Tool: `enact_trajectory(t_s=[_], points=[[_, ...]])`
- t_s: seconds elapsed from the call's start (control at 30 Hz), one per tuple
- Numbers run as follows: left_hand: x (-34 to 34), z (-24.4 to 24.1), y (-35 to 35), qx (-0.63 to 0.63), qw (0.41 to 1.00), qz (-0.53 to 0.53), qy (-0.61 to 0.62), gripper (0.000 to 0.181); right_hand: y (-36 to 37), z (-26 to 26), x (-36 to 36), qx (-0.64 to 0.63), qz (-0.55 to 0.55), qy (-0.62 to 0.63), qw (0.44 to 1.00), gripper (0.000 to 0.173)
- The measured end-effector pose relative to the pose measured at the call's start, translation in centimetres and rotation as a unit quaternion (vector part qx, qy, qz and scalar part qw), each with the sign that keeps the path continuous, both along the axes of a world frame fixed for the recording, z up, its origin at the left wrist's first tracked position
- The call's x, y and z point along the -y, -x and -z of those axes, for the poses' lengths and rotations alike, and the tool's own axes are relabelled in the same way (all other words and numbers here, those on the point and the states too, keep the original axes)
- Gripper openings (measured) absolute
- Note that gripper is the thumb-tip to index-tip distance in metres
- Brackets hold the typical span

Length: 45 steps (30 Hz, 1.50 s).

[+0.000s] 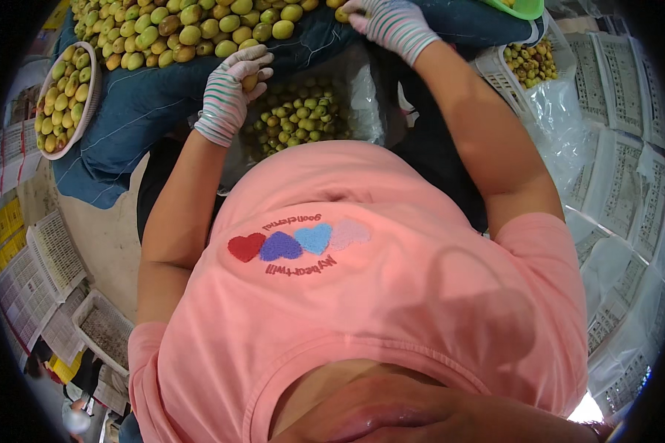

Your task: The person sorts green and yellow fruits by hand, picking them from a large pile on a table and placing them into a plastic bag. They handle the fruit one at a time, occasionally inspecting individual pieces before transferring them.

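Observation:
My left hand, in a white knit glove with green and pink stripes, is closed around a small yellow-brown fruit, likely a jujube. It is just in front of a heap of green and brown fruits on a dark blue quilted cloth. Farther right, my right hand, gloved alike, reaches to the top edge of the picture. Its fingertips are at a few fruits on the cloth; whether they grip one is not clear. Below and between the hands is a plastic-lined container of greener fruits.
An oval pink-white basket full of fruits stands at the left. At the upper right are a green basin and a white crate of fruits with clear plastic film. Stacked crates line the left; covered ones, the right.

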<state>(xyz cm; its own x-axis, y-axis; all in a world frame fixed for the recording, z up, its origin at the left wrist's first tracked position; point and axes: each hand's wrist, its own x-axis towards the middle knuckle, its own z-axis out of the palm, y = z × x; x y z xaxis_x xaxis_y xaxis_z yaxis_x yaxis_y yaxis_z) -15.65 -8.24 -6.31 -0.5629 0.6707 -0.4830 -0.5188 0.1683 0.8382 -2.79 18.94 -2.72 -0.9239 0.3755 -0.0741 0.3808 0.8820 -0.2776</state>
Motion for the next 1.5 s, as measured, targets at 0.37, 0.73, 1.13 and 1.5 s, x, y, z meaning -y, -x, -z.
enact_trajectory(t_s=[0.37,0.73,1.13,1.5], points=[[-0.9,0.4,-0.3,0.186,0.939,0.056,-0.285,0.057,0.9,4.4,2.9,-0.156,0.004,0.593,0.790,0.044],[-1.6,-4.4,-1.6,-0.240,0.940,0.000,-0.244,0.075,1.1,2.0,7.6,-0.114,0.054,0.951,0.283,0.057],[-2.2,-4.2,-1.0,-0.315,0.922,-0.035,-0.221,0.060,0.7,0.1,8.1,-0.152,0.016,0.972,0.179,0.063],[-1.5,-1.6,-2.6,-0.171,0.978,0.011,-0.121,0.034,-1.9,-2.0,-17.6,-0.602,0.213,0.735,0.227,0.051]])
